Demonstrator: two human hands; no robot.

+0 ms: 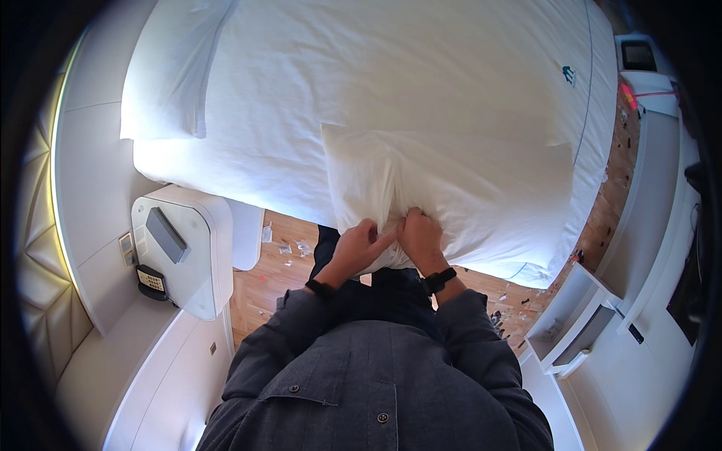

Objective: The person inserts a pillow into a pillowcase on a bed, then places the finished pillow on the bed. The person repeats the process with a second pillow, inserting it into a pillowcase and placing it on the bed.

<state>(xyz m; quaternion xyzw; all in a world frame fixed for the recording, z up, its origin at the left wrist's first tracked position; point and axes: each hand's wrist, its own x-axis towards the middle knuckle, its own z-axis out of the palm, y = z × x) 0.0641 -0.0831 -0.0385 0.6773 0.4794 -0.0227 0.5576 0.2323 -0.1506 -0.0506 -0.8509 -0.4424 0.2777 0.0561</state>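
A white pillow in a white pillowcase [491, 194] lies on the near edge of a bed made up with a white sheet [350, 73]. My left hand [361, 245] is at the pillow's near side, fingers curled into the cloth and thumb pointing towards the other hand. Close beside it, my right hand [422, 234] pinches a gathered bit of the pillowcase. Folds run from between the hands up across the pillow. My fingertips are partly hidden in the cloth. Dark bands sit on both wrists.
Another white pillow [166, 73] lies at the bed's upper left. A white bedside unit [192, 270] holds a grey box [166, 234] and a telephone [151, 282]. Scraps litter the wooden floor [287, 237]. At right stand a white open shelf unit [569, 315] and a long ledge [637, 208].
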